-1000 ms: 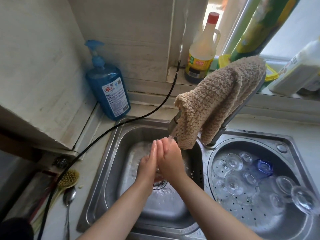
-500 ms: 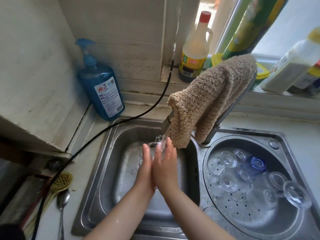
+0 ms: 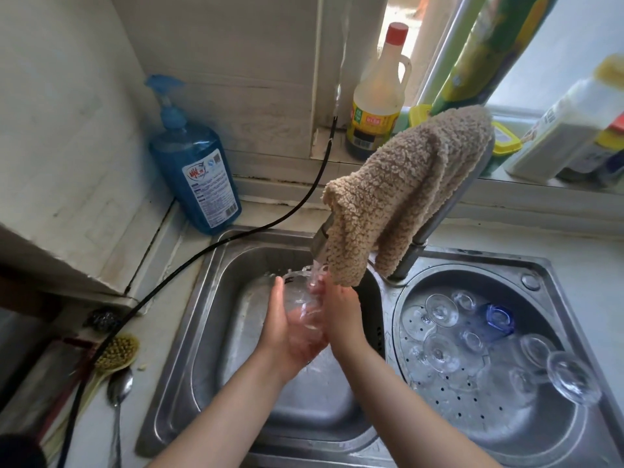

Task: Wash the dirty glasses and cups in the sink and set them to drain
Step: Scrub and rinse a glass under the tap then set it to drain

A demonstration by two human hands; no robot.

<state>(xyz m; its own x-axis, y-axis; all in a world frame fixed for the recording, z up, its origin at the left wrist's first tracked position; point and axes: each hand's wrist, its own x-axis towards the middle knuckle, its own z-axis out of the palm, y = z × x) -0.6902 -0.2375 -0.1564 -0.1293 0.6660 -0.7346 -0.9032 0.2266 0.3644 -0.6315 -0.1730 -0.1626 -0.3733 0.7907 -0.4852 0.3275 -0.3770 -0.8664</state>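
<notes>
Glass (image 3: 305,319) under tap water | L grip (image 3: 287,336) cups it | R grip (image 3: 341,312) – fingers on it

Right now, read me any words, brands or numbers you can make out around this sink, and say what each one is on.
Blue pump bottle: white label with a red logo and small print, too blurred to read.
Red-capped bottle on the sill: yellow and green label, characters too blurred to read.
White bottle at the right: print too blurred to read.
Green corn-picture package: no text legible.
Nothing can be quoted with confidence.
</notes>
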